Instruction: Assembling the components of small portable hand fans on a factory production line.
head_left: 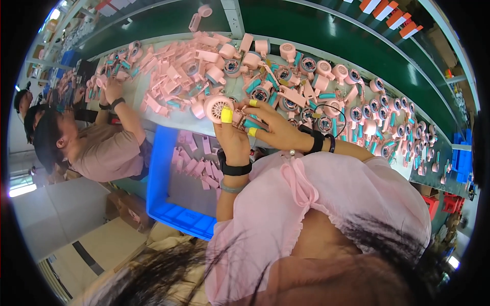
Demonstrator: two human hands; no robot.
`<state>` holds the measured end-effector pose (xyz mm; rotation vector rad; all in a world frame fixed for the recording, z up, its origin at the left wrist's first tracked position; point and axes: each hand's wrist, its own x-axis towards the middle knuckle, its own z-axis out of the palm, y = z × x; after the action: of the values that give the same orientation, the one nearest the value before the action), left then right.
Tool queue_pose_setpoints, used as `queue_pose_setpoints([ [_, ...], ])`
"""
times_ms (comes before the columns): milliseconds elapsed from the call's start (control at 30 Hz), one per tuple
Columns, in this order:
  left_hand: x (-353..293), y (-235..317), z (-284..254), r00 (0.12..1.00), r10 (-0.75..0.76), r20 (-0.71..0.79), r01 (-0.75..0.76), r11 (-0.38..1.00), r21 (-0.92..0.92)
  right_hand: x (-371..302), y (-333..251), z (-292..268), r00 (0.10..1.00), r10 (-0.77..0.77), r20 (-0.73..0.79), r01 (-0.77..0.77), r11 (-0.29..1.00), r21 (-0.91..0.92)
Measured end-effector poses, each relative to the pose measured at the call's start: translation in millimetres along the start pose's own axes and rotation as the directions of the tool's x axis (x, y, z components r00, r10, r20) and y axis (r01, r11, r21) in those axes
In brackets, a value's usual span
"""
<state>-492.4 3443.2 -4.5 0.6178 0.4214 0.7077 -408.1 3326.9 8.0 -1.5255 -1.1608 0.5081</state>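
Observation:
My left hand [234, 142] is closed around a pink handheld fan [217, 109], its round grille facing up and the thumb, wrapped in yellow tape, against the head. My right hand [278, 128] meets it from the right, taped fingers bent at the open handle end, where a teal cylinder [253, 123] shows. The fingers hide much of the handle. Past my hands, pink handle shells [171, 71] are heaped on the bench. To the right lie many half-assembled fans [334, 108] with teal cylinders and bare circuit parts.
A blue bin [159, 173] with loose pink shells [196, 166] stands left of my left forearm, below the bench edge. At the left, a co-worker's hands [113, 91] handle pink parts. Orange-and-white boxes [385, 13] sit beyond the green conveyor [326, 38].

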Motion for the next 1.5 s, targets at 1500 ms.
queue_pose_setpoints([
  [1500, -19, 14, 8, 0.974, 0.095, 0.206, -0.044, 0.971, -0.236, -12, -13, -28, 1.0, -0.012, -0.02, 0.011, 0.999, -0.046],
])
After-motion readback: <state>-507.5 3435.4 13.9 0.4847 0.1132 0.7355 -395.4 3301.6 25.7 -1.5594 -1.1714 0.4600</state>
